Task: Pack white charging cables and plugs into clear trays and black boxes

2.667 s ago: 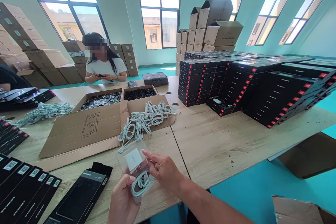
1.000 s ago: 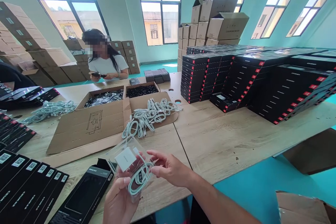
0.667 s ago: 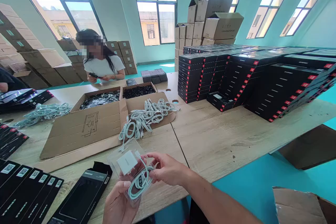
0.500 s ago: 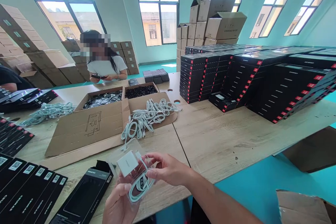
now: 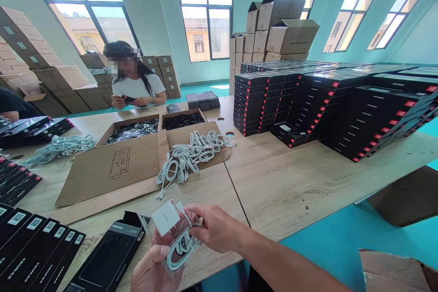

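Note:
A clear plastic tray (image 5: 177,193) lies tilted in my left hand (image 5: 150,264), whose thumb presses on its near edge. In the tray sit a white charger plug (image 5: 165,219) and a coiled white charging cable (image 5: 178,262) with a small black label in the coil. My right hand (image 5: 217,228) is closed on the cable at the tray's right side, thumb and fingers around it near its connector. To the left of my hands, a black box (image 5: 111,248) lies on the table with its end flap up. Beyond the tray is a heap of white cables (image 5: 191,157).
Open cartons (image 5: 133,130) of small dark parts stand on the wooden table (image 5: 273,182). Black boxes (image 5: 248,105) are stacked high at the right; more black boxes (image 5: 30,248) lie in a row at left. Across the table sits a person (image 5: 137,86) holding a small dark item.
My hands and the tray stay nearly in place, with my right fingers shifting slightly on the cable. The person across has raised the dark item a little.

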`<state>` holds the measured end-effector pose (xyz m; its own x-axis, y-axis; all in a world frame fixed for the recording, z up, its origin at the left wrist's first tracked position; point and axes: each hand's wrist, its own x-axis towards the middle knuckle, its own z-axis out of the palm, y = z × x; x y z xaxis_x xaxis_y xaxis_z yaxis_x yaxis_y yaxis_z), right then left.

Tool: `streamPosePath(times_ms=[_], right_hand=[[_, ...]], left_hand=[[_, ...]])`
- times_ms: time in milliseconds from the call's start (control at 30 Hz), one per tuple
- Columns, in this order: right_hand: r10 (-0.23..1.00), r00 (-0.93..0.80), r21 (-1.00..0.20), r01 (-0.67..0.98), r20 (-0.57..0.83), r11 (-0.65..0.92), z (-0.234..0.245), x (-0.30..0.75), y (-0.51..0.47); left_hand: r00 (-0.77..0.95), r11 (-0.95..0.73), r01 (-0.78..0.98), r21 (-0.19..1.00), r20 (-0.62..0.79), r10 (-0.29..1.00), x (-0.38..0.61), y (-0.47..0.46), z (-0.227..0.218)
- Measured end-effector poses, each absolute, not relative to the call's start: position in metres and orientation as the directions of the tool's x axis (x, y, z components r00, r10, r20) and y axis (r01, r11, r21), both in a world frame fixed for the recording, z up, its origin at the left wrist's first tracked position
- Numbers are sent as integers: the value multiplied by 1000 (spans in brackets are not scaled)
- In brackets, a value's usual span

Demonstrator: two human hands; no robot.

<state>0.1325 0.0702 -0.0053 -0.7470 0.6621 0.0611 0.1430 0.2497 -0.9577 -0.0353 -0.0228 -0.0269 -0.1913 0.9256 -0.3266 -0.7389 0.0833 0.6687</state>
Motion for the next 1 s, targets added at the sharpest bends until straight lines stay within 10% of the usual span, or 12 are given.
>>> streamPosePath(times_ms=[267, 600, 900, 1000], right_hand=[[619, -774, -990, -67, 129, 122, -17, 131, 70], [766, -642, -971, 168, 24, 172, -32, 123, 64], [722, -692, -908, -295, -12, -297, -31, 136, 88], [741, -667, -893, -283, -79, -350, -31, 142, 91]], left_hand=[[-249, 74, -667, 741, -315, 916, -32, -27, -27], [-241, 90, -714, 695, -364, 900, -32, -28, -39], [60, 341, -588, 733, -381, 923, -35, -30, -22], [-76, 278, -435, 857, -342, 937, -41, -24, -12]])
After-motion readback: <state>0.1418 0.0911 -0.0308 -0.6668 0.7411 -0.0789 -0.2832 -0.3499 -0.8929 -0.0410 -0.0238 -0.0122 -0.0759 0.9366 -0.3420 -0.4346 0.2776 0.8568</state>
